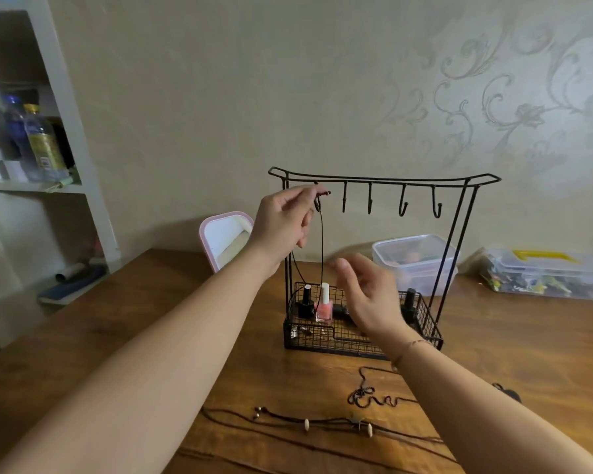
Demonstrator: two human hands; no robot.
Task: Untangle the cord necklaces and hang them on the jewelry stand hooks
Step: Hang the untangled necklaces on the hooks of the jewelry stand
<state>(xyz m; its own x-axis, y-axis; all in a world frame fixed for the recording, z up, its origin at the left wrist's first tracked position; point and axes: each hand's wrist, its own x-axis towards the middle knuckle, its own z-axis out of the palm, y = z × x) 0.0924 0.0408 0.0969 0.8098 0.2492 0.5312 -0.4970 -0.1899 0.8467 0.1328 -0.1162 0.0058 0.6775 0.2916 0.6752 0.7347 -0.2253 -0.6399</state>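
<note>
1. The left hand (pixel 281 217) pinches a thin dark cord necklace (pixel 321 241) at the stand's (pixel 384 181) leftmost hook (pixel 317 203).
2. The right hand (pixel 367 292) hovers relaxed, holding nothing.
3. The cord hangs straight down, its length vertical.

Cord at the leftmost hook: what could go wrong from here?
1. The left hand pinches the cord necklace right at the leftmost hook; whether it is seated is unclear, so letting go might drop it.
2. The cord hangs into the stand's basket beside the pink nail polish bottle and could snag it.
3. The right hand, open beside the bottles, could knock one.
</note>
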